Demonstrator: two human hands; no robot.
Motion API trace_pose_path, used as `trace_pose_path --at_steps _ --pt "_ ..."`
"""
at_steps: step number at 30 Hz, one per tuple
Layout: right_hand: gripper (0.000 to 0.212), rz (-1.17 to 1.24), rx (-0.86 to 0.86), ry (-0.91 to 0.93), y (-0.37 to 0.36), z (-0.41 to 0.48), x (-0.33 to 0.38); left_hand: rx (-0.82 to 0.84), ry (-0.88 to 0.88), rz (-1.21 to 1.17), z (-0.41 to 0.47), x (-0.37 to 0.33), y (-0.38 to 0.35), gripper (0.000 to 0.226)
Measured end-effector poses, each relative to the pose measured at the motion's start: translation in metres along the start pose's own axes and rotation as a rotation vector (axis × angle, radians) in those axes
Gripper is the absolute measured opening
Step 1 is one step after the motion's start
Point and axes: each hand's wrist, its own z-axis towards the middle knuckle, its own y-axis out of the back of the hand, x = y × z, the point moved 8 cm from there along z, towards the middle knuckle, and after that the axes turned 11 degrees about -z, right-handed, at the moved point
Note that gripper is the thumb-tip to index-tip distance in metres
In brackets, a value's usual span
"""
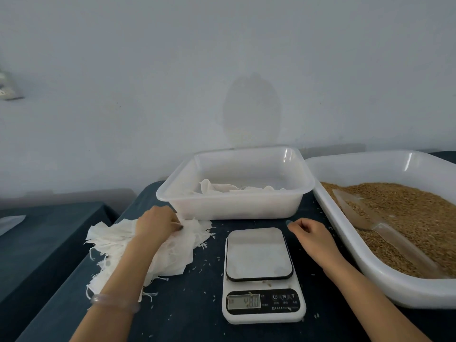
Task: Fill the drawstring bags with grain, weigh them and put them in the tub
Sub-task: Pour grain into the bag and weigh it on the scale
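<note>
grain tray (370, 282) cropped right, scale readout (244, 301) blurred

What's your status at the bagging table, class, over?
Left grip pinching at pile of empty bags. Right grip loose, empty, beside scale. Scale plate bare; tub holds white bags. Nothing in the way.

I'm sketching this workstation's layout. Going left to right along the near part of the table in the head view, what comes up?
bags → scale → scoop lying in the grain tray. The back tub spans bags and scale, so it is left out.
</note>
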Motion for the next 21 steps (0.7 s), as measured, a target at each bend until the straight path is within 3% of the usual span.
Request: trace_pose_path --at_steps 3,6,12,16,21 --pt "0.026 0.014 -0.001 0.001 0.001 -0.001 0.000 -0.043 -0.036 -0.086 -0.004 0.000 0.003 0.022" --pt "0.026 0.029 -0.002 0.004 0.000 0.000 0.000 -0.222 -0.070 -0.141 -0.014 -0.006 0.021 0.022" --pt "0.026 0.045 -0.010 0.015 0.001 -0.001 0.003 -0.449 -0.124 -0.524 -0.032 -0.019 0.051 0.018" --pt "0.029 0.172 -0.001 0.078 0.002 -0.004 0.012 -0.248 -0.071 -1.186 -0.032 -0.035 0.035 0.014" --pt "0.024 0.280 0.069 0.263 0.002 -0.018 0.040 -0.210 -0.116 -1.361 -0.041 -0.079 0.015 0.008"
